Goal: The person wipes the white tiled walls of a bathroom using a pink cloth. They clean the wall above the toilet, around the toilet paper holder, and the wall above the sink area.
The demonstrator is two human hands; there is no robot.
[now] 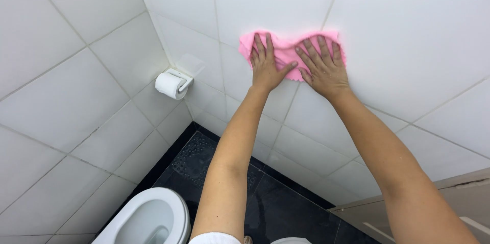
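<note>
A pink cloth [286,50] lies flat against the white tiled wall [408,29], high up in front of me. My left hand [266,65] presses on its left part with fingers spread. My right hand [322,66] presses on its right part, also flat with fingers apart. Both arms reach up and forward from the bottom of the view. The middle of the cloth shows between the two hands.
A toilet paper roll [171,84] hangs on a holder on the left wall near the corner. A white toilet bowl [148,218] sits at the lower left on dark floor tiles [286,203]. A beige door [439,208] stands at the lower right.
</note>
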